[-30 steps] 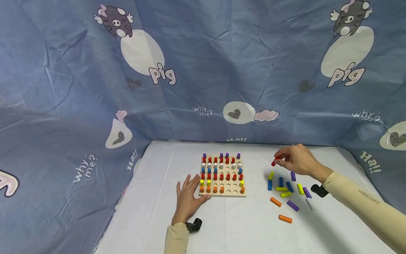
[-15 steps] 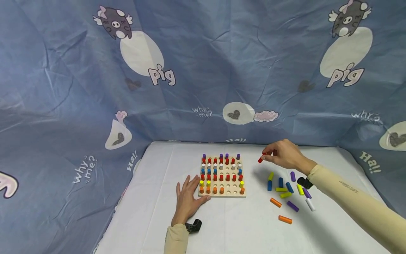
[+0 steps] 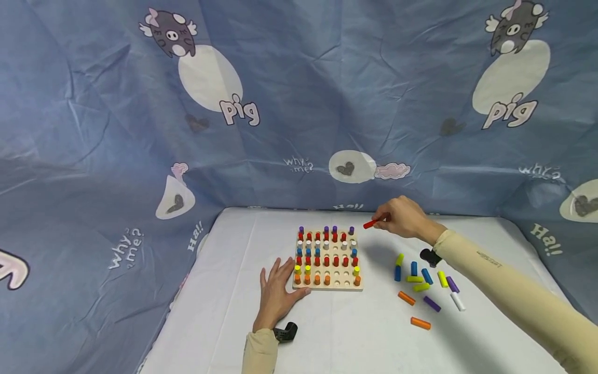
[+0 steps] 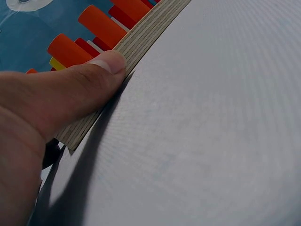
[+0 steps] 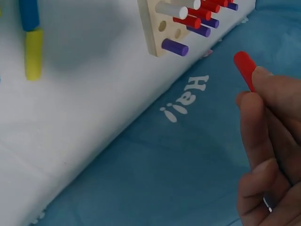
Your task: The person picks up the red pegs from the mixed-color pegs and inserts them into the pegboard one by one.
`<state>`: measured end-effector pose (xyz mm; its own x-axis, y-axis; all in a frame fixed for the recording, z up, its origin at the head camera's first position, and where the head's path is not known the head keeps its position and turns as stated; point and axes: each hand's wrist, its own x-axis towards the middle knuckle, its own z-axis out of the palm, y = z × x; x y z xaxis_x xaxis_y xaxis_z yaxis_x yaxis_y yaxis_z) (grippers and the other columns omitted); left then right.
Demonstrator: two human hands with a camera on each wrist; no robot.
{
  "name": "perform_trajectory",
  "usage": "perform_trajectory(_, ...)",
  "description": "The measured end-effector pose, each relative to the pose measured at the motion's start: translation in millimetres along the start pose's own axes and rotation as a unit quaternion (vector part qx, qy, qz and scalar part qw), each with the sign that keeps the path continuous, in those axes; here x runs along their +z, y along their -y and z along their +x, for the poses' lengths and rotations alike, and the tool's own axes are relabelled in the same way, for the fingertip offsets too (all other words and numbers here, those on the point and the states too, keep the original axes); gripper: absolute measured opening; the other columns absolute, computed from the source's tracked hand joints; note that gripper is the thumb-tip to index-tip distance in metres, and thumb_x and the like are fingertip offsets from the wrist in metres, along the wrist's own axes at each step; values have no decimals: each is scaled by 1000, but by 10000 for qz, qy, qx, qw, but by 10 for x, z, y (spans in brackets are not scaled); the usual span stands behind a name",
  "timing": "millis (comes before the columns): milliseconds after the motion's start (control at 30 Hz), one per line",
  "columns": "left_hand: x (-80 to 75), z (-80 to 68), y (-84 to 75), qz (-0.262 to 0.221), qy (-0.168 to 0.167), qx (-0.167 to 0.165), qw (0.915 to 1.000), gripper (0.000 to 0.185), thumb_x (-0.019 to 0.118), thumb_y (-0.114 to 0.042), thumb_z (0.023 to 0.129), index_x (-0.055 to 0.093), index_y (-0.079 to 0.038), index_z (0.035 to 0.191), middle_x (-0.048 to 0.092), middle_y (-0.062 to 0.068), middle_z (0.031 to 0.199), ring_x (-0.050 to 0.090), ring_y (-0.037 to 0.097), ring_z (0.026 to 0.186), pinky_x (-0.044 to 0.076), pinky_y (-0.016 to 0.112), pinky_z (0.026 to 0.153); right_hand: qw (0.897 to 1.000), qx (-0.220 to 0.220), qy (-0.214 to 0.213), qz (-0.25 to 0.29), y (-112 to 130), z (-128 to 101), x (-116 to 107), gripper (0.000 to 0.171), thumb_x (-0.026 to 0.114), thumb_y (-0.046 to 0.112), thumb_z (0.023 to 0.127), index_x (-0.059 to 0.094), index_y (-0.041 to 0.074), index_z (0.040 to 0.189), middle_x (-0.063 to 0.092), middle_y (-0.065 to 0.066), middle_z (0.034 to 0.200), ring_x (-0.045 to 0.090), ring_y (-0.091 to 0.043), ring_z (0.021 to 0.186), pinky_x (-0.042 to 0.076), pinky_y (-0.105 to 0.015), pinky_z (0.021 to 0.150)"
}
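My right hand [image 3: 403,218] pinches a red peg [image 3: 369,224] between thumb and fingers, above the table just off the back right corner of a wooden pegboard [image 3: 343,288]. In the right wrist view the peg [image 5: 245,69] sticks out from the fingertips, apart from the board. Rows of purple, red, white, blue, yellow and orange pegs stand in the board, with some bare holes toward the right. My left hand [image 3: 274,298] lies at the board's front left corner, fingers spread along its left side. In the left wrist view the thumb [image 4: 89,77] presses on the board's front edge.
Loose pegs lie on the white table right of the board: several blue and yellow ones, an orange peg [image 3: 420,323], a purple peg [image 3: 432,304] and a white peg [image 3: 458,301]. A blue printed cloth [image 3: 280,104] hangs behind the table.
My right hand has moved left, from above the loose pegs toward the board's back right corner, carrying the red peg. The peg now lies closer to level. The left hand stays put.
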<state>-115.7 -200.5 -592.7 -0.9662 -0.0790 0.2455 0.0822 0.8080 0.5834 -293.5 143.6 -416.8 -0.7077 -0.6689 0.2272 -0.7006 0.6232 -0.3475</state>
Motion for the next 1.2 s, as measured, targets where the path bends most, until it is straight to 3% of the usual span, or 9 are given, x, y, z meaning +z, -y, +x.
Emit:
perform_trajectory(433, -20, -9, -2, -69, -87, -1, 9999, 86, 89, -51, 80, 61, -7, 149, 58, 14, 157, 36, 43, 156, 7, 77, 125, 9992, -253, 79, -309, 87, 269, -25, 4, 89, 15, 85, 86, 15, 88, 78, 6, 77, 62, -3, 63, 51, -28, 54)
perform_trajectory(633, -6, -15, 2, 3, -129, 54, 9999, 86, 89, -52, 80, 61, -7, 148, 58, 14, 156, 38, 43, 155, 10, 78, 124, 9995, -75, 110, -303, 86, 328, -3, 4, 90, 17, 85, 86, 17, 86, 78, 7, 77, 62, -5, 63, 52, -29, 55)
perform_trajectory(967, 7, -8, -5, 36, -158, 78, 9998, 86, 89, -52, 80, 62, -7, 148, 58, 14, 156, 38, 43, 155, 10, 78, 124, 9991, -154, 81, -381, 35, 424, 123, 5, 90, 19, 85, 86, 16, 85, 79, 5, 79, 65, -7, 67, 56, -33, 59)
perform_trajectory(1200, -6, -12, -1, -24, -81, 42, 10000, 88, 89, -52, 79, 61, -9, 150, 57, 12, 157, 37, 41, 157, 8, 77, 125, 9987, -237, 291, -345, -11, 525, 231, 5, 90, 15, 85, 85, 17, 83, 79, 5, 78, 65, -6, 66, 55, -32, 58)
